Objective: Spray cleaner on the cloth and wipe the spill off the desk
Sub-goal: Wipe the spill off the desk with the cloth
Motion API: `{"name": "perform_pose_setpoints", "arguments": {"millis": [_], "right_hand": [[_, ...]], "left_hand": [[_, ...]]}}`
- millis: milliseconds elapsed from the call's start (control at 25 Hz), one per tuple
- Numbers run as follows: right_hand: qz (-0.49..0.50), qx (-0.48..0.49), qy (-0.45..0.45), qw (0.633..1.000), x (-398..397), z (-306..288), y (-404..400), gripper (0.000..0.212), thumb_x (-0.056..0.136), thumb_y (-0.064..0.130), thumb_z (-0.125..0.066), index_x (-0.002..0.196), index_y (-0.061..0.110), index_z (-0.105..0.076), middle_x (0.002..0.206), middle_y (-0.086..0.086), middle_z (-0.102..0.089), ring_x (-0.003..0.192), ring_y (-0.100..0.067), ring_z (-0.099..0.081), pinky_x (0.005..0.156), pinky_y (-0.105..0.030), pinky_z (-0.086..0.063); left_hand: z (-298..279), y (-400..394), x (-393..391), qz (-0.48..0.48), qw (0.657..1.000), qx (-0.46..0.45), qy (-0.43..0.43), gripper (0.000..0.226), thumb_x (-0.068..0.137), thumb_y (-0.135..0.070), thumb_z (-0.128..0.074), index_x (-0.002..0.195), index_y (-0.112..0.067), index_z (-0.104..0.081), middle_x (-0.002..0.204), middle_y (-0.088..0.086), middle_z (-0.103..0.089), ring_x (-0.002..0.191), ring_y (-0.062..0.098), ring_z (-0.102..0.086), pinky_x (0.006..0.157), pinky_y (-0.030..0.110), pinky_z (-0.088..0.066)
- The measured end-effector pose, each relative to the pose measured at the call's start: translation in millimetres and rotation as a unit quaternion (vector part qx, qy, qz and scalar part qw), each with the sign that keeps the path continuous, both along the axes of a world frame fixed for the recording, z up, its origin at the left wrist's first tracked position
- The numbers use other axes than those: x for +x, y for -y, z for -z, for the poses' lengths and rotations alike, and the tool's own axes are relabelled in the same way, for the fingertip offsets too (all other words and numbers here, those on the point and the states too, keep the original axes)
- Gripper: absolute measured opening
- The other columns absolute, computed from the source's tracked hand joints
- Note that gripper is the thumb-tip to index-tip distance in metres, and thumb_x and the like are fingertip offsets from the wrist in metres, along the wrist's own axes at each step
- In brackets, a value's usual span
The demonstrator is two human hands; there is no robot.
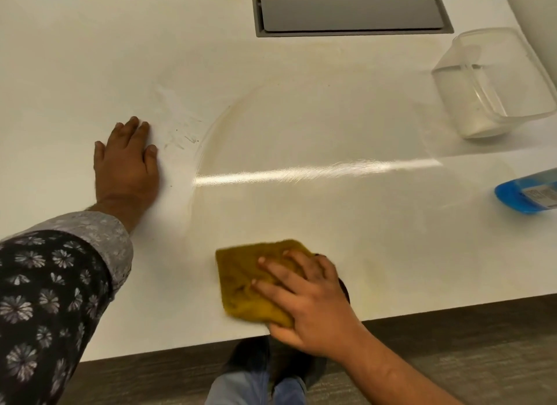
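Observation:
A mustard-yellow cloth lies flat on the white desk near its front edge. My right hand presses down on the cloth, fingers spread over it and thumb under its near corner. My left hand rests flat on the desk to the left, fingers apart, holding nothing. A wet curved smear with a yellowish tint arcs across the desk's middle, with small dark specks beside my left fingers. The blue cleaner bottle lies at the right edge, partly cut off.
A clear plastic container holding some water stands at the back right. A grey cable hatch is set into the desk at the back. The desk's front edge runs just below the cloth, with dark floor and my legs beyond it.

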State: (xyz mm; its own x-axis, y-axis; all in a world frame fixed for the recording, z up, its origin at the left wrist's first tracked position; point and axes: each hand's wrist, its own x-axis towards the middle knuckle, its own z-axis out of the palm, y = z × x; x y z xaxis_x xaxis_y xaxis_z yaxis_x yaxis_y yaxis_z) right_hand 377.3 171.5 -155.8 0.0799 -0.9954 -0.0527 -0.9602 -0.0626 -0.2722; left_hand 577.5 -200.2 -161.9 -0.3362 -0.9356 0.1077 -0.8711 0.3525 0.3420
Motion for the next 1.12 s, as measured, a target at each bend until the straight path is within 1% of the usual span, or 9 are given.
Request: {"name": "perform_pose_setpoints", "arguments": {"millis": [160, 280, 400, 480, 520, 600, 760, 840, 1120], "right_hand": [[-0.152, 0.002, -0.007, 0.988, -37.4, -3.1, -40.0, 0.06, 0.089, 0.074, -0.056, 0.142, 0.048, -0.05, 0.165, 0.018, -0.038, 0.149, -0.026, -0.038, 0.112, -0.053, -0.03], [-0.131, -0.015, 0.004, 0.991, -76.7, -14.7, -56.1, 0.048, 0.093, 0.071, -0.053, 0.131, 0.043, -0.06, 0.153, 0.015, -0.054, 0.141, -0.023, -0.048, 0.107, -0.052, -0.038], [0.121, -0.062, 0.141, 0.981, -116.0, -28.1, -37.2, 0.045, 0.092, 0.062, -0.056, 0.126, 0.034, -0.065, 0.134, 0.008, -0.065, 0.129, -0.018, -0.053, 0.097, -0.056, -0.046], [0.322, -0.121, 0.298, 0.891, -143.6, -42.3, 2.4, 0.057, 0.094, 0.07, -0.052, 0.127, 0.027, -0.067, 0.123, 0.001, -0.069, 0.116, -0.016, -0.063, 0.097, -0.05, -0.051], [0.38, -0.16, 0.327, 0.85, -157.7, -49.9, 28.1, 0.063, 0.093, 0.074, -0.051, 0.127, 0.024, -0.065, 0.118, -0.002, -0.069, 0.111, -0.016, -0.065, 0.095, -0.048, -0.053], [0.426, -0.207, 0.323, 0.819, -186.3, -55.5, 84.3, 0.06, 0.096, 0.071, -0.05, 0.131, 0.023, -0.059, 0.12, -0.006, -0.069, 0.111, -0.023, -0.067, 0.097, -0.048, -0.055], [0.464, -0.139, 0.176, 0.857, -212.6, -35.7, 203.6, 0.062, 0.104, 0.057, -0.037, 0.152, 0.02, -0.046, 0.156, -0.011, -0.051, 0.145, -0.033, -0.045, 0.122, -0.057, -0.031], [0.452, -0.089, 0.082, 0.884, -208.0, -23.4, 250.0, 0.064, 0.105, 0.058, -0.033, 0.158, 0.022, -0.038, 0.166, -0.012, -0.036, 0.156, -0.035, -0.026, 0.124, -0.062, -0.017], [0.205, -0.047, 0.012, 0.977, -114.3, -22.7, 306.7, 0.057, 0.101, 0.058, -0.043, 0.151, 0.032, -0.049, 0.165, 0.005, -0.043, 0.156, -0.03, -0.028, 0.118, -0.062, -0.026]], "left_hand": [[-0.5, 1.0, 0.1, 0.004, 1.0, -0.001, 0.001, 0.055, 0.107, -0.033, -0.036, 0.159, -0.018, -0.044, 0.171, 0.006, -0.039, 0.161, 0.028, -0.028, 0.129, 0.058, -0.011], [-2.0, -1.1, -0.7, 0.003, 1.0, 0.001, 0.002, 0.055, 0.108, -0.033, -0.036, 0.16, -0.018, -0.043, 0.171, 0.006, -0.039, 0.161, 0.028, -0.028, 0.129, 0.056, -0.011], [-7.2, -1.3, -3.0, -0.003, 1.0, 0.004, 0.004, 0.053, 0.109, -0.029, -0.038, 0.161, -0.017, -0.042, 0.172, 0.005, -0.038, 0.161, 0.027, -0.027, 0.13, 0.055, -0.01], [-9.7, -2.1, -3.6, -0.005, 1.0, 0.007, 0.004, 0.053, 0.11, -0.028, -0.04, 0.162, -0.018, -0.042, 0.172, 0.005, -0.038, 0.162, 0.026, -0.026, 0.13, 0.054, -0.01], [-10.6, -2.5, -4.0, -0.006, 1.0, 0.009, 0.003, 0.053, 0.11, -0.027, -0.041, 0.162, -0.019, -0.041, 0.172, 0.004, -0.038, 0.162, 0.026, -0.026, 0.13, 0.054, -0.01], [-11.2, -3.7, -4.5, -0.008, 1.0, 0.012, 0.002, 0.053, 0.11, -0.026, -0.042, 0.162, -0.019, -0.042, 0.173, 0.003, -0.037, 0.162, 0.025, -0.025, 0.131, 0.054, -0.011], [-9.3, -2.3, -4.6, -0.018, 1.0, 0.009, -0.003, 0.052, 0.109, -0.024, -0.046, 0.161, -0.02, -0.044, 0.172, 0.001, -0.038, 0.162, 0.024, -0.027, 0.13, 0.055, -0.013], [-7.5, -1.6, -4.6, -0.019, 1.0, 0.006, -0.004, 0.052, 0.109, -0.023, -0.047, 0.161, -0.02, -0.045, 0.172, 0.001, -0.039, 0.162, 0.023, -0.028, 0.13, 0.055, -0.013], [-9.8, -4.3, -4.1, -0.02, 1.0, 0.023, 0.005, 0.054, 0.11, -0.023, -0.042, 0.163, -0.023, -0.039, 0.174, -0.003, -0.034, 0.163, 0.02, -0.023, 0.132, 0.052, -0.01]]}}
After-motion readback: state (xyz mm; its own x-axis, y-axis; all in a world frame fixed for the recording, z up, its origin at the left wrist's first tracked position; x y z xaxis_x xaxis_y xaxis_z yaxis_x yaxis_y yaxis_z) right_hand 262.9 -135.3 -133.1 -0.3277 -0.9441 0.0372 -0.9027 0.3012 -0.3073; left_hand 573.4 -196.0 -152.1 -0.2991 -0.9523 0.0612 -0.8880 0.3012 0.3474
